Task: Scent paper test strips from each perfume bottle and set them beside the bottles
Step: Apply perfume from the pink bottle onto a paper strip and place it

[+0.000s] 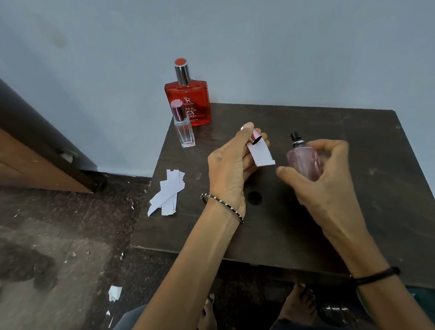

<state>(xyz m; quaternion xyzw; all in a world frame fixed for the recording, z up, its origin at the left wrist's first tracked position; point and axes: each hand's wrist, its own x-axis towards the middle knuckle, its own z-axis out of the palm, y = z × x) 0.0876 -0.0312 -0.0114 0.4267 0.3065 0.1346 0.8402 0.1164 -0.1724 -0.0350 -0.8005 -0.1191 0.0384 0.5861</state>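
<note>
- Left hand (229,171): fingers clamped on two things at once, a paper test strip (261,155) and a pink cap (252,134).
- Strip: flat white paper, a short rectangle with a rough-cut lower edge. Its long axis runs from the fingers down and to the right, and the free end points toward the pink bottle, just short of it.
- Cap: glossy pink metallic cylinder lying tilted across the fingertips. The dark open end faces down-right and touches the top of the strip.
- Right hand (323,182): fingers curled round a pink perfume bottle (303,164), thumb stretched out low at the front. It holds the bottle above the desk's middle.
- Pink bottle: rounded clear glass with pale pink liquid, uncapped, black spray nozzle (296,137) on top. Long axis near upright, nozzle end up and away from the person. Can't tell which way the spray hole faces.
- Red perfume bottle (188,104): squarish flat glass, red liquid, white print, chrome collar under a red-topped cap. It stands upright at the desk's far left corner by the wall.
- Small clear bottle (184,131): slim square glass with a shiny magenta cap, upright just in front of the red one.
- Spare strips (167,193): loose overlapping pile of white paper at the desk's left edge, well apart from the bottles.
- Desk (352,126): dark wood-grain top, scuffed, with a round dark spot near the left wrist.
- Beaded bangle (222,207) on the left wrist, black band (376,276) on the right.
- Floor (47,245): speckled dark stone with paper scraps (115,292) on it.
</note>
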